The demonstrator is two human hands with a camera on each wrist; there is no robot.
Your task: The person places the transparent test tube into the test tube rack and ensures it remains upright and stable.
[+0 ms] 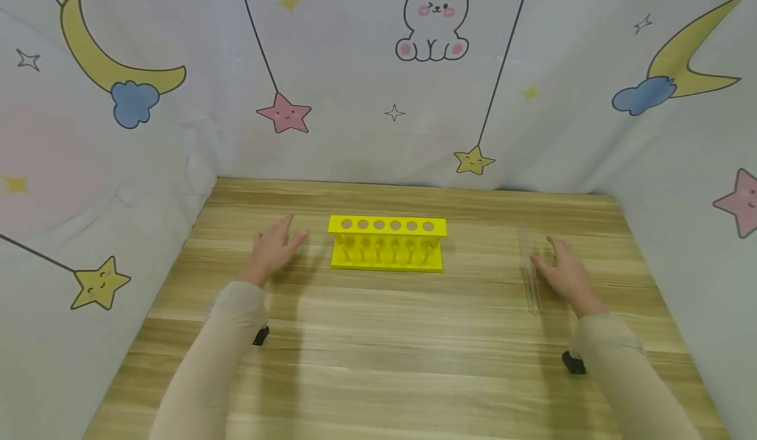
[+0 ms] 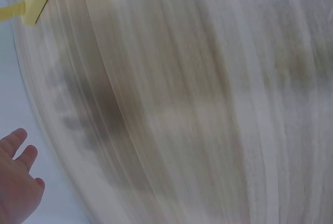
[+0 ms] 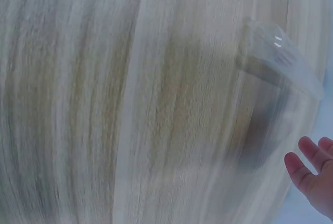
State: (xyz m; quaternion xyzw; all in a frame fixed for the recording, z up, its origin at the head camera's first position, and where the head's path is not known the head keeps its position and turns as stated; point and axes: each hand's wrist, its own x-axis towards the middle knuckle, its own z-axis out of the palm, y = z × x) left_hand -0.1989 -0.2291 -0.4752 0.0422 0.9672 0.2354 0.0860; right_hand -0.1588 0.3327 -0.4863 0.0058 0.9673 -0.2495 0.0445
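Observation:
A yellow test tube rack [image 1: 387,226] stands in the middle, with a row of round holes along its top and a row of pegs below. To its left my left hand [image 1: 274,249] hovers with fingers spread, apart from the rack and holding nothing. A long, clear, see-through thing [image 1: 531,282] lies to the right; its exact kind is hard to make out. Just right of it is my right hand [image 1: 566,269], fingers extended and nothing gripped. In the right wrist view the clear thing [image 3: 281,57] shines near the fingers, with a gap between them.
The wooden table [image 1: 378,341] reaches back to a white curtain [image 1: 355,144] printed with stars, moons and a rabbit. Curtain also hangs on the left and right sides. A small black wrist device [image 1: 573,362] shows under the right sleeve, another [image 1: 261,336] under the left.

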